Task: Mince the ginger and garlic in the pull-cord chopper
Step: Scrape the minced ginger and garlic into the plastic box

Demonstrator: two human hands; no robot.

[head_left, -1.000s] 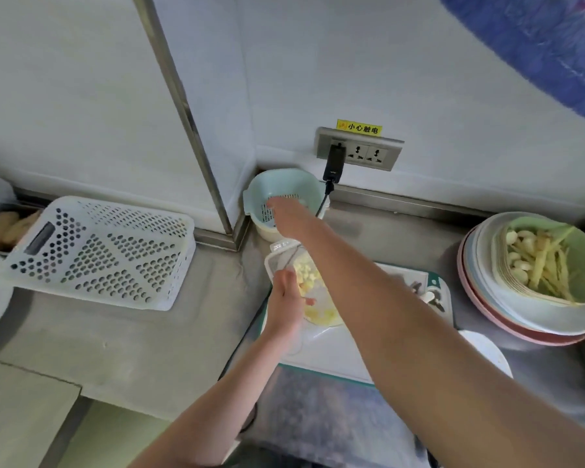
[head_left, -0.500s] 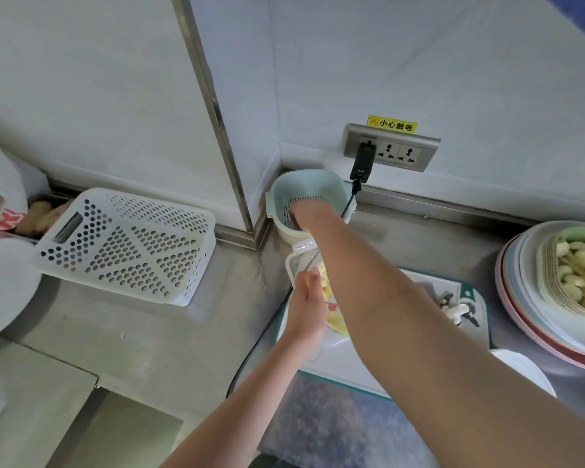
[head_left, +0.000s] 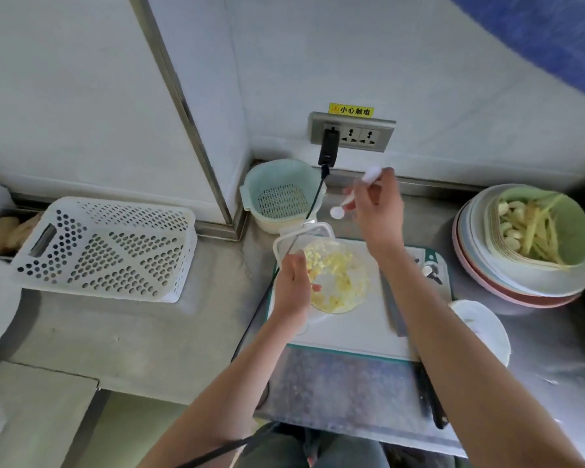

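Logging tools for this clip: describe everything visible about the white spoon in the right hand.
The small white spoon looks plastic, with a rounded bowl at its lower left end and a thicker handle end poking above the fingers. The right hand pinches it mid-handle, tilted, in the air above the counter between the green colander and the wall socket. Motion blur hides finer detail.

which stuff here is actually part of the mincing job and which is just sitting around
In use:
clear chopper bowl with chopped yellow pieces, gripped by the left hand
small white spoon, held by the right hand
cutting board under the bowl

Lying about:
white perforated basket
green colander
stacked plates with the green bowl of scraps
wall socket
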